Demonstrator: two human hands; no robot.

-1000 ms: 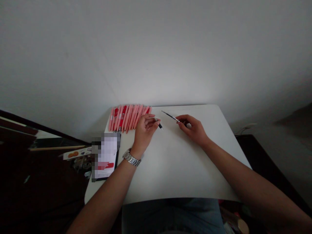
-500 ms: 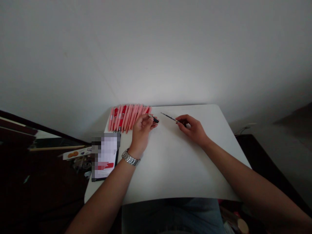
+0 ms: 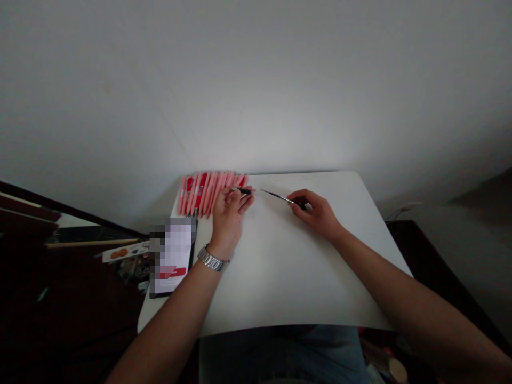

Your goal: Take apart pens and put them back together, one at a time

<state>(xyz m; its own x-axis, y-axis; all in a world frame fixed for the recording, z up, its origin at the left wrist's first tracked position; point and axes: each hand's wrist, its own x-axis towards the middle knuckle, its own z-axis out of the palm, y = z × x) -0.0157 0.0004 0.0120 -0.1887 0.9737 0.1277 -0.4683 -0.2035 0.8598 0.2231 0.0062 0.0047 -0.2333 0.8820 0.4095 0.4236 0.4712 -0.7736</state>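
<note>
Between the thumb and fingers of my left hand [image 3: 228, 218] is a short black pen barrel piece [image 3: 245, 191], lying nearly level with its open-looking end towards the right. My right hand [image 3: 316, 210] pinches a dark pen part with a thin pen refill [image 3: 275, 195] sticking out of it to the left. The refill's tip is a small gap away from the black piece. Just behind and left of my left hand, several pink and red pens [image 3: 204, 189] lie side by side on the white table [image 3: 288, 282].
A phone [image 3: 175, 256] with a blurred-out screen lies at the table's left edge, close to my left forearm. A grey wall [image 3: 272, 96] rises behind the table. On the left below table height is dark clutter with a stickered strip [image 3: 126, 252].
My left hand has shifted slightly left, and the black barrel piece in it has turned from slanting to nearly level. The refill in my right hand has moved a little left and down at its tip.
</note>
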